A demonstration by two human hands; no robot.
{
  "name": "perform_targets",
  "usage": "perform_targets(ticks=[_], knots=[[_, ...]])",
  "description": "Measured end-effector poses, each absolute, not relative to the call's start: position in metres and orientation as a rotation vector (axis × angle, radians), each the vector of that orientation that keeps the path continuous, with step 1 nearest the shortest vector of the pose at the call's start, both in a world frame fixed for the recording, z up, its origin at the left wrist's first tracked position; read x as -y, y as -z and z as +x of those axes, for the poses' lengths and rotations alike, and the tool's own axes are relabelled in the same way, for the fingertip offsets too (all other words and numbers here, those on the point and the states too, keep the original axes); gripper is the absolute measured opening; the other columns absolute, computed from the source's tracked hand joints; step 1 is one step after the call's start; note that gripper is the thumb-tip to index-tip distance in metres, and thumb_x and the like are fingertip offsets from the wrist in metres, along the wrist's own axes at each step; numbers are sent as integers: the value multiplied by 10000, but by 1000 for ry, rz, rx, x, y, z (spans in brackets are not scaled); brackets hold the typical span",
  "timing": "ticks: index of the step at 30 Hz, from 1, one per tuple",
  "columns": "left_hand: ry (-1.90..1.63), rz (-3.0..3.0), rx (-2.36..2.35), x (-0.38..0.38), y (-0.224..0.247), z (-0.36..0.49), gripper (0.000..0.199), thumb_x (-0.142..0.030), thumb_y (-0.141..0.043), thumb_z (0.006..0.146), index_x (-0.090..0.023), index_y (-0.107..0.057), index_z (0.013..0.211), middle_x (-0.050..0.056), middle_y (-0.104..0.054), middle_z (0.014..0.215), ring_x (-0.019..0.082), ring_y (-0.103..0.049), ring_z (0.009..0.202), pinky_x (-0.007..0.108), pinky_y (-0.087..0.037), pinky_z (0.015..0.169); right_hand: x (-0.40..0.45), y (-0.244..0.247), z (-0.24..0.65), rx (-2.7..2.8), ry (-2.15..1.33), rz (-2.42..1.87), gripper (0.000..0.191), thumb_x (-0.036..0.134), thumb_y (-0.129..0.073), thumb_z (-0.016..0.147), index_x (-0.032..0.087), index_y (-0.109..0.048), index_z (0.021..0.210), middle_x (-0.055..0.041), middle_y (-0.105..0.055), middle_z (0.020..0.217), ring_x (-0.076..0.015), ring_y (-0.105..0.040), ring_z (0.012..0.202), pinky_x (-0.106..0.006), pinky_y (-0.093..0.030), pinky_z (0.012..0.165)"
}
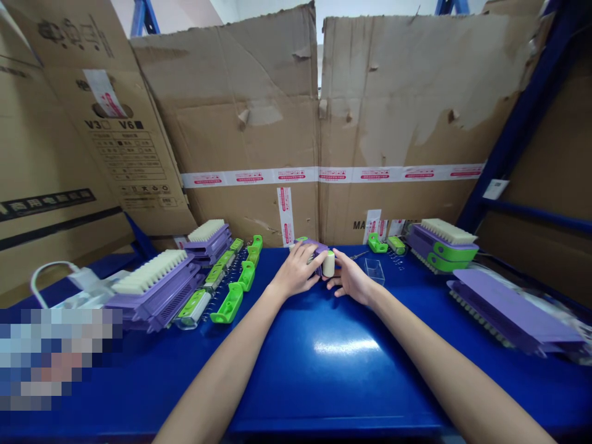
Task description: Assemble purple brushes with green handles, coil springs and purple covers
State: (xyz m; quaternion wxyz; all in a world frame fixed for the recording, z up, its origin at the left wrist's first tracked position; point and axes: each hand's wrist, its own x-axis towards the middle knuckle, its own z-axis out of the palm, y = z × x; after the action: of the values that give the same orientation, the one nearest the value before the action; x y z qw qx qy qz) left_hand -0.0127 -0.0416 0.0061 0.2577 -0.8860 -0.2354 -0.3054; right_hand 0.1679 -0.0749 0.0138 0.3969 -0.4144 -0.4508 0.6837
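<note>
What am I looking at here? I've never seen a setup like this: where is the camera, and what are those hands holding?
There's no machine at work here, just a person using two bare hands. The single picture comes from a camera worn on that person's head, looking forward and down.

The left hand grips a small purple piece with a cream, ribbed-looking end. The right hand is curved around that end; whether it touches is hard to tell.

On the blue table, purple brushes with cream bristles are stacked to the left, with bright green brackets in a row nearer the hands. More purple and green brushes stand to the right, and a clear plastic box sits just beyond the right hand. Cardboard panels rise behind.
</note>
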Motion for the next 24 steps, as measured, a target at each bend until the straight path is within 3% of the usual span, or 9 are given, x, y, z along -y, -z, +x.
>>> perform_targets(ticks=[3, 11, 16, 24], knots=[[813, -2393, 610, 41, -5, -12, 442, -247, -510, 818, -142, -448, 1243, 172, -473, 1238, 295, -421, 1216, 522, -326, 1036, 75, -14, 170, 1157, -1751, -1057, 551, 677, -338, 809, 214, -550, 1019, -11, -599, 695, -121, -569, 512, -199, -434, 378], [791, -2400, 598, 40, -4, -13, 409, -180, -507, 792, -168, -467, 1200, 156, -501, 1221, 287, -450, 1208, 527, -369, 1011, 75, -14, 169, 1142, -1766, -1110, 598, 687, -411, 777, 129, -622, 820, -59, -625, 734, -103, -565, 546, -187, -462, 426], [811, -2376, 556, 39, -4, -13, 431, -164, -512, 791, -143, -442, 1215, 166, -498, 1227, 289, -443, 1220, 502, -378, 1016, 74, -12, 169, 1112, -1766, -1120, 623, 709, -434, 760, 123, -636, 822, -63, -633, 728, -111, -565, 541, -209, -477, 429], [892, -2307, 574, 39, 1, -9, 363, -167, -516, 778, -120, -473, 1135, 165, -535, 1160, 295, -479, 1184, 520, -370, 1021, 75, -12, 164, 1035, -1702, -1086, 454, 548, -503, 822, 109, -604, 875, -90, -655, 676, -122, -587, 525, -249, -520, 526]])
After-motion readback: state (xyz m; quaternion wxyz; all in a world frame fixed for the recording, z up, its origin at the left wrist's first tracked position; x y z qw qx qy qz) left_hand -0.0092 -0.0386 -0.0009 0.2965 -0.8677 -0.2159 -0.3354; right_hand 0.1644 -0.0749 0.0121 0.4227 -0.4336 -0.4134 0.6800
